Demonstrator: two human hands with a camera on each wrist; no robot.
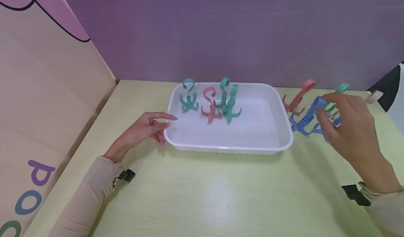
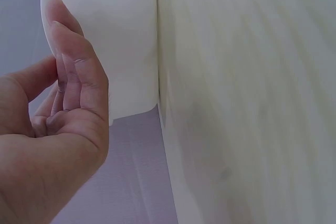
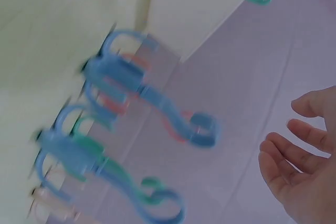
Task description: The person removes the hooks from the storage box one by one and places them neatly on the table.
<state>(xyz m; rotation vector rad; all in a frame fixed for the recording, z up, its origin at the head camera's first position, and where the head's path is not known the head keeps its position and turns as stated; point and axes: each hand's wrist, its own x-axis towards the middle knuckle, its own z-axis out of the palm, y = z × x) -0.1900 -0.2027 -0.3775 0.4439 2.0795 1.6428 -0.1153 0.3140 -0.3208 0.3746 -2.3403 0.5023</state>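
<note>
The left hand point(image 1: 148, 127) grips the left rim of a white tray point(image 1: 228, 148), thumb and index finger at its edge; the left wrist view shows this hand point(image 2: 73, 93) beside the tray wall point(image 2: 118, 40). Inside the tray stand a pink hook point(image 1: 210, 111) and several green hooks point(image 1: 188, 103). Over on the right, the right hand point(image 1: 353, 131) hovers by a blue hook point(image 1: 304, 121), its fingers spread apart. In the right wrist view that hand point(image 3: 304, 156) is apart from two blue hooks point(image 3: 163, 108), with nothing between its fingers.
Right of the tray, a pink hook point(image 1: 296, 98), a green hook point(image 1: 342, 88) and a beige hook point(image 1: 374, 96) stand near the blue ones on the table point(image 1: 205, 195). A purple wall point(image 1: 221, 33) rises behind the table. A lettered panel point(image 1: 41, 100) is at the left.
</note>
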